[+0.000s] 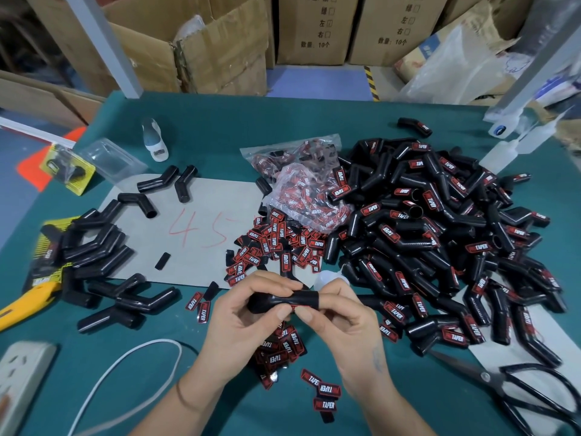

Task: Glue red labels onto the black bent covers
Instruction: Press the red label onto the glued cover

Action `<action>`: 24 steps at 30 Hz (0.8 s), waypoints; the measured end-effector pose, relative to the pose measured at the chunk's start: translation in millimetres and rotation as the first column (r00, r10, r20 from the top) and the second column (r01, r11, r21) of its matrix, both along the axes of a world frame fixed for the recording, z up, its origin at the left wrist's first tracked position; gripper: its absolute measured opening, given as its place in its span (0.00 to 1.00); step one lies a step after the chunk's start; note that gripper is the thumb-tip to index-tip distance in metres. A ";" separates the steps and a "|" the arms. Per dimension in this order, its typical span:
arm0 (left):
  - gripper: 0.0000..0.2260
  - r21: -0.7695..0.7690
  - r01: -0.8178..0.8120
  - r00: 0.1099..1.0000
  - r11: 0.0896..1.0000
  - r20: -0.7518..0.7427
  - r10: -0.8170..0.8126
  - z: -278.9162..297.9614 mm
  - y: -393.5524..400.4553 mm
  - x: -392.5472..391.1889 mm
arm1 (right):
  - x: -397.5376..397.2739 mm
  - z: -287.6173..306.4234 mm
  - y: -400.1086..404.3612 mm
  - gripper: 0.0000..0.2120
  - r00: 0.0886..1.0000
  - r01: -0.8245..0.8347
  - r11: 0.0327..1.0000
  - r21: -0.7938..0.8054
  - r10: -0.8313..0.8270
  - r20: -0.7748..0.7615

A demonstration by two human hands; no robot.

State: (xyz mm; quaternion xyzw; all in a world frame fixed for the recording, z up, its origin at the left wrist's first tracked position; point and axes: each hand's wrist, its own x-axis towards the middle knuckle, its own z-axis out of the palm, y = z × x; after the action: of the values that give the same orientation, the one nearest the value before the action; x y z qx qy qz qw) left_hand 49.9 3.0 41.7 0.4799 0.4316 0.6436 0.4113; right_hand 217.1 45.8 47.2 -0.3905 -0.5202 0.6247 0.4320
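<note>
A black bent cover [284,302] is held up over the green table [220,133], near its front edge, btwn both hands. The left hand [248,313] wraps its fingers around the cover's left end, thumb underneath. The right hand [339,313] grips the right end; its thumb presses a red label [297,308] against the cover's underside, only a sliver of red showing. Both thumbs nearly touch at the label.

Directly below the hands lies a small heap of loose labels [284,344], w/ a few more [323,391] toward the front edge. Beyond the hands, a bigger spread of labels [273,243] spills from a clear plastic bag [301,190]. To the right sits a large pile of labelled covers [440,234]; to the left, a smaller group of plain covers [94,247], partly on a grey sheet [195,215] marked "45" in red.

Black scissors [518,385] lie at front right. A white power strip [19,372] and white cable [125,366] sit front left, a yellow utility knife [28,300] at the left edge. A small glue bottle [154,140] stands farther back. Cardboard boxes [314,29] line the rear.
</note>
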 end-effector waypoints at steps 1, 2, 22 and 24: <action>0.08 -0.002 -0.004 1.000 1.000 0.002 0.004 0.1 -0.3 -0.2 | 0.2 1.1 0.0 0.26 1.000 -0.011 1.000 -0.002 0.011 -0.002; 0.08 -0.005 -0.009 1.000 1.000 0.003 0.009 0.2 -0.7 -0.2 | 0.4 1.7 -0.2 0.25 1.000 -0.019 1.000 -0.002 0.019 -0.004; 0.07 -0.065 -0.068 0.997 0.996 -0.031 0.066 0.0 -2.0 3.2 | -0.3 -0.7 -1.8 0.13 0.999 -0.005 0.999 0.032 0.003 0.039; 0.07 -0.062 -0.071 0.997 0.996 -0.030 0.070 0.0 -2.0 3.6 | -0.7 -0.1 -1.5 0.18 0.999 -0.004 1.000 0.028 0.003 0.035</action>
State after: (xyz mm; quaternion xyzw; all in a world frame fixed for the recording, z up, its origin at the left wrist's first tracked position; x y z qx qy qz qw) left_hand 53.5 1.0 41.7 0.4600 0.4740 0.6371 0.3972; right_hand 216.4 44.3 47.1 -0.3943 -0.5373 0.6111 0.4271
